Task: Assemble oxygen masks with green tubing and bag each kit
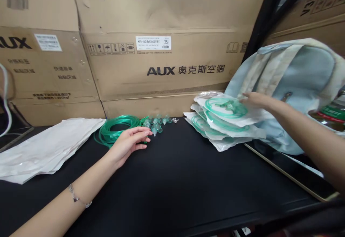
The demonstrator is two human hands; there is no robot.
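Note:
My left hand [132, 140] is held over the black table with its fingers loosely apart and nothing visible in them. Its fingertips come close to a cluster of small clear plastic fittings [157, 126]; contact cannot be told. Just behind that hand lies a coil of green tubing [107, 131]. At the right, my right hand [254, 100] has its fingers on the edge of the top clear-and-white packet [225, 107], which holds coiled green tubing. That packet rests on a stack of similar packets [215, 136].
A pile of flat white pouches [51, 145] lies at the left. Large cardboard boxes [172, 57] stand along the back. Behind my right arm are a light blue backpack [304, 71], a bottle [334, 111] and a flat dark device [291, 172] near the table's right edge.

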